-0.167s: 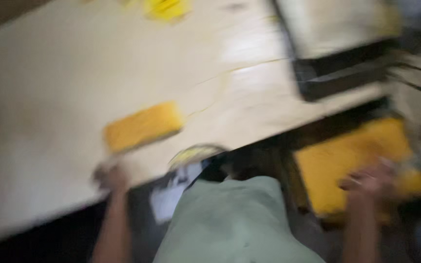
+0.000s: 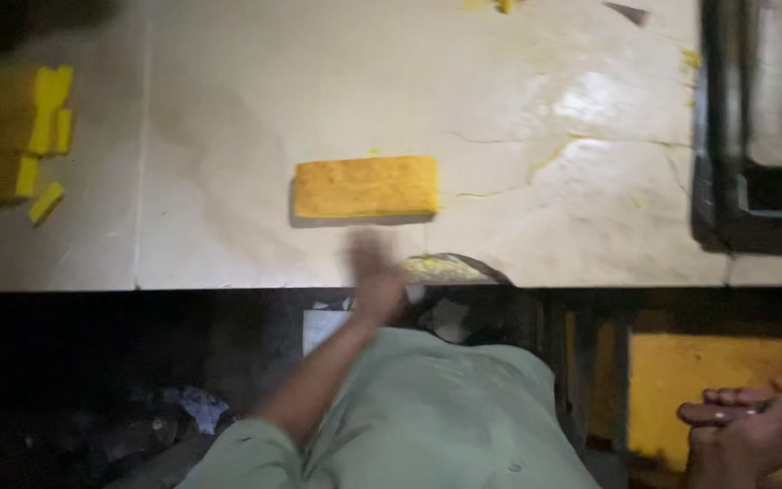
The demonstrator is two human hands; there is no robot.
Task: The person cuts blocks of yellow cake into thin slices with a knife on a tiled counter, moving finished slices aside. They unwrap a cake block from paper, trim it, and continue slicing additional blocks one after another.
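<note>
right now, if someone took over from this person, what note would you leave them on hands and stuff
Left hand: empty, blurred, at the table's near edge just short of the yellow block.
Right hand: low at the right, below the table, holding a thin flat thing too dim to name, over a yellow slab.
Yellow block lies flat mid-table, apart from both hands. Yellow offcuts sit far left; a dark tray at right.
Block is whole, untouched.

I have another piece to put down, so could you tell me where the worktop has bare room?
The widest bare patch lies between the yellow block and the dark frame on the right. Another lies between the block and the yellow offcuts at the left edge. The near edge is crowded: the left hand is blurred there beside a yellow-smeared notch. The right hand is below the table.
</note>
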